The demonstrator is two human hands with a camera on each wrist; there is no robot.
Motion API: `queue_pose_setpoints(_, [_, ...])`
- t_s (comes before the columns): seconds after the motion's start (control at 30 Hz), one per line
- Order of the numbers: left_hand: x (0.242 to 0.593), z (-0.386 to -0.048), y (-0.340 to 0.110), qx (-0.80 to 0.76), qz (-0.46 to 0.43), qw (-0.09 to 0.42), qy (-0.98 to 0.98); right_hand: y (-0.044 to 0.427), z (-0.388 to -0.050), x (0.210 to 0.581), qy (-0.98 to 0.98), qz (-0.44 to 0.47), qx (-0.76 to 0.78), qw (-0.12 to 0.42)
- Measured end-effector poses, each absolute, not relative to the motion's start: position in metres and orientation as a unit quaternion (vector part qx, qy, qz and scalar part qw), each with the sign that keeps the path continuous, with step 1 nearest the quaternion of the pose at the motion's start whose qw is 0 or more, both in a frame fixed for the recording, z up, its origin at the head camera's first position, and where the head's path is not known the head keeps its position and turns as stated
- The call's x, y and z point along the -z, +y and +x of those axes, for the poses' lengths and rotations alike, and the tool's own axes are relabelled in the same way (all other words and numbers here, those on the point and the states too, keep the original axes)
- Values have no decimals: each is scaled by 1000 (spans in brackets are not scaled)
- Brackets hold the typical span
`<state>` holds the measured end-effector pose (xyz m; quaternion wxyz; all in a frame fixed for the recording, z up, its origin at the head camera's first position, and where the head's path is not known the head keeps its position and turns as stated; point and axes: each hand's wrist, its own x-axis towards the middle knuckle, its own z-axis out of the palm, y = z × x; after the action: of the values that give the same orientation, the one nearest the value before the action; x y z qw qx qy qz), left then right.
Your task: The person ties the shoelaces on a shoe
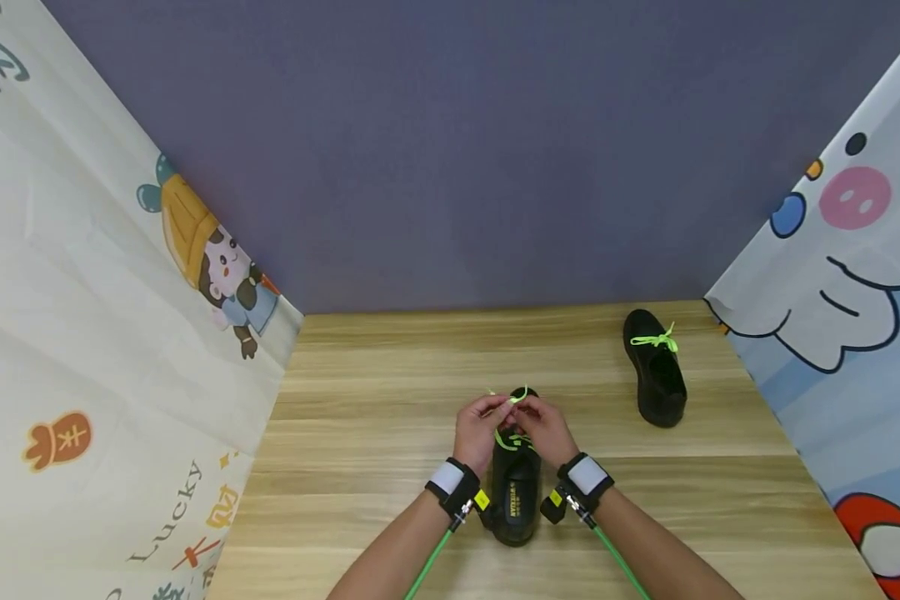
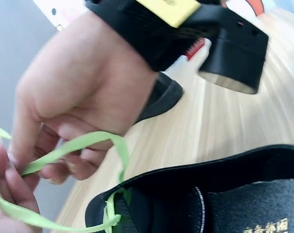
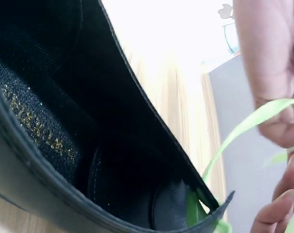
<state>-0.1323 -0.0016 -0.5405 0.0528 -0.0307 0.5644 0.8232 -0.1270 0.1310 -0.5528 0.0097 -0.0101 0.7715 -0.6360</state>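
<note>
A black shoe with gold lettering on its insole stands upright, toe pointing away, below both hands. Bright green shoelace rises from its eyelets to the fingers. My left hand pinches one part of the lace with thumb and fingertips, over the front of the shoe. Close against it, my right hand pinches another part, and the fingertips of both hands nearly meet. In the right wrist view a strand of lace arcs up from the shoe's opening. The fingers partly hide where the strands cross.
A second black shoe stands at the back right with its green lace tied in a bow. Both shoes are on a wood-grain surface. A grey panel rises behind, with printed cloths on the left and right.
</note>
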Motion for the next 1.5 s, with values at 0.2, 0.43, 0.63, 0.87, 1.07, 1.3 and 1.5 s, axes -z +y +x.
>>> queue_pose_setpoints(0.2, [541,-125,0,-800,-60,59,594,134,-123,555,768,-4,641,-18])
queue_pose_setpoints(0.43, [543,-121,0,-797,-76,71,594,136,-122,555,765,-26,643,-33])
queue_pose_setpoints(0.63, [544,-122,2,-796,-86,51,597,135,-118,552,775,-25,631,-14])
queue_pose_setpoints(0.87, [544,-124,4,-777,-80,21,624,141,-119,553,791,-90,605,-30])
queue_pose_setpoints(1.07, [542,-123,0,-744,-60,0,665,147,-118,551,870,-165,453,-102])
queue_pose_setpoints(1.3, [540,-124,1,-715,-42,-9,698,152,-119,550,865,-162,468,-77])
queue_pose_setpoints(1.5, [540,-124,-1,-708,-27,-1,705,154,-120,553,857,-148,491,-50])
